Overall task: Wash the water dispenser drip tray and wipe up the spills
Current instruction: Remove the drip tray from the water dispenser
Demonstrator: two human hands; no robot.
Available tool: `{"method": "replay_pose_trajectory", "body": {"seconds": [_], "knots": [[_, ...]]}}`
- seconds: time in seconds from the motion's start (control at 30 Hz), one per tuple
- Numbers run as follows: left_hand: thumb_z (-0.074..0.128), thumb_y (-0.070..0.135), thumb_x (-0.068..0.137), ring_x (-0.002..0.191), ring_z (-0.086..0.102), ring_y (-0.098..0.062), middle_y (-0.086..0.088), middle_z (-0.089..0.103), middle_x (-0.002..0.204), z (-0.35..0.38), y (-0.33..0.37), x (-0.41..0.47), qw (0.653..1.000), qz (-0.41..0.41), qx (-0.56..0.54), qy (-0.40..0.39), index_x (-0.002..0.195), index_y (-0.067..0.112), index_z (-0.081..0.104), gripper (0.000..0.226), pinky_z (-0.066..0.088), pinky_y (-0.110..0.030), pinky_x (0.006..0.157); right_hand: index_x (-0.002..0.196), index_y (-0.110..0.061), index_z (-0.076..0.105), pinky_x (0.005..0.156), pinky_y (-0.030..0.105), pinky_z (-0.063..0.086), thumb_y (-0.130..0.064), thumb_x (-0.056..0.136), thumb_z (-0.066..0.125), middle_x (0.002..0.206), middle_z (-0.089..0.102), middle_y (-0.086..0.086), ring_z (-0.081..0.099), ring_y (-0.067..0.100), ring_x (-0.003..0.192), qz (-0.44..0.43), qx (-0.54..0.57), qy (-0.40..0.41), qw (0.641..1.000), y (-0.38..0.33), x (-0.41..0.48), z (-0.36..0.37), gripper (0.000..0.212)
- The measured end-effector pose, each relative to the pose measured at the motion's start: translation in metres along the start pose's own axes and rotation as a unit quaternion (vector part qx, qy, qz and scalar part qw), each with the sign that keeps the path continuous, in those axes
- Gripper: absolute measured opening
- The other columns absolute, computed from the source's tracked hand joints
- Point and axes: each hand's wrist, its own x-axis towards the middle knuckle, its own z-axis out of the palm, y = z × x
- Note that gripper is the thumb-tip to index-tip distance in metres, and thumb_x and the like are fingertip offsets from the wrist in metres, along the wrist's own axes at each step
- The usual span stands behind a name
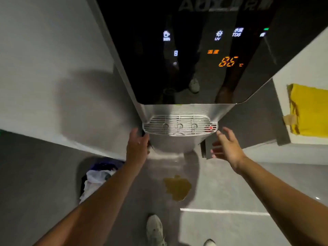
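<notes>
drip tray [180,125] sits mid-frame under the dispenser [177,71] front, probably light stiff slotted plastic, maybe holding water, so take both short ends and keep level; right hand [224,145] open just beside it, left hand [137,144] at its left end, grip unclear

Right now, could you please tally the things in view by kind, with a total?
hands: 2 (left hand, right hand)
tray: 1
spill: 1
cloth: 1
bin: 1
shoes: 2
total: 8
</notes>
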Motion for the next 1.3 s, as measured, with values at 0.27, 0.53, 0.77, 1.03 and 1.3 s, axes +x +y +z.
{"method": "replay_pose_trajectory", "body": {"seconds": [0.27,0.53,0.77,1.03,1.3], "knots": [[0.04,0.057,0.101,0.079,0.067,-0.023,-0.005,0.066,0.099,0.021,-0.009,0.049,0.996,-0.055,0.051,-0.054,0.117,0.033,0.059,0.035,0.058,-0.034,0.061,0.109,-0.033,0.054,0.061,0.042,0.061,-0.072,0.095,0.033,0.103,0.066,0.022,0.067,0.033,0.08,0.093,-0.021,-0.041,0.995,0.01,0.051,0.019,0.047],[0.037,0.049,0.106,0.082,0.063,-0.024,-0.013,0.068,0.099,0.022,-0.011,0.052,0.996,-0.022,0.073,-0.041,0.112,0.021,0.062,0.038,0.057,-0.047,0.081,0.102,-0.019,0.059,0.05,0.032,0.057,-0.045,0.104,0.041,0.104,0.068,0.014,0.069,0.028,0.085,0.069,0.051,0.021,0.996,0.016,0.055,0.028,0.031],[0.04,0.036,0.109,0.082,0.06,-0.025,-0.007,0.063,0.091,0.018,-0.019,0.019,0.999,-0.018,0.01,-0.03,0.101,0.032,0.063,0.025,0.053,-0.038,0.068,0.103,-0.022,0.053,0.061,0.033,0.054,-0.046,0.106,0.037,0.104,0.065,0.013,0.063,0.024,0.074,0.063,0.094,0.021,0.993,0.039,0.028,0.03,0.029],[0.047,0.032,0.108,0.073,0.063,-0.013,0.0,0.068,0.086,-0.015,0.0,-0.046,0.998,0.006,-0.027,-0.048,0.102,0.029,0.066,0.02,0.053,-0.02,0.052,0.114,-0.023,0.055,0.057,0.031,0.048,-0.046,0.106,0.039,0.104,0.065,0.007,0.059,0.018,0.066,0.055,0.145,0.026,0.988,0.048,-0.078,0.007,0.03],[0.056,0.033,0.105,0.072,0.068,-0.011,0.001,0.073,0.082,-0.041,0.041,-0.167,0.997,-0.01,-0.023,-0.067,0.097,0.025,0.067,0.016,0.057,-0.027,0.06,0.112,-0.021,0.059,0.054,0.029,0.045,-0.042,0.105,0.046,0.092,0.065,0.004,0.058,0.015,0.059,0.062,0.235,0.047,0.969,0.041,-0.216,-0.054,0.026]]}}
